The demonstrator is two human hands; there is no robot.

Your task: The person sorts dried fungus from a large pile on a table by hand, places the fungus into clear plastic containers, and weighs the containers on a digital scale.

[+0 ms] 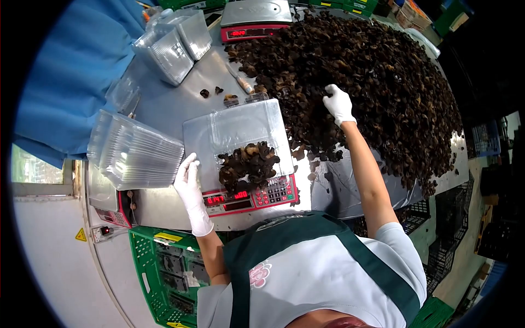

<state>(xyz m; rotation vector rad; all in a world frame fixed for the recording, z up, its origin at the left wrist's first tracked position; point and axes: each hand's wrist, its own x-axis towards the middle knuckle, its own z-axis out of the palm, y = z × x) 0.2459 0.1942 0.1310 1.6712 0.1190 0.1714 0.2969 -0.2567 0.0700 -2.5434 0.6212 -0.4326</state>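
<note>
My left hand (190,194), in a white glove, is at the left edge of the scale (194,136), beside a stack of nested clear plastic boxes (139,156). Its fingers are stretched out, and I see nothing in them. On the scale's metal plate lies an open clear plastic box (240,127) with dark wood ear mushrooms (249,165) in its near half. My right hand (339,105), also gloved, is over the big heap of wood ear mushrooms (383,82). Its fingers are curled together; whatever they may hold is hidden.
A second red scale (254,19) stands at the back, near more stacked clear boxes (172,46). A knife (244,83) and a few loose mushrooms (204,93) lie beyond my scale. Another scale (112,210) stands at left. Below the table edge is a green crate (145,262).
</note>
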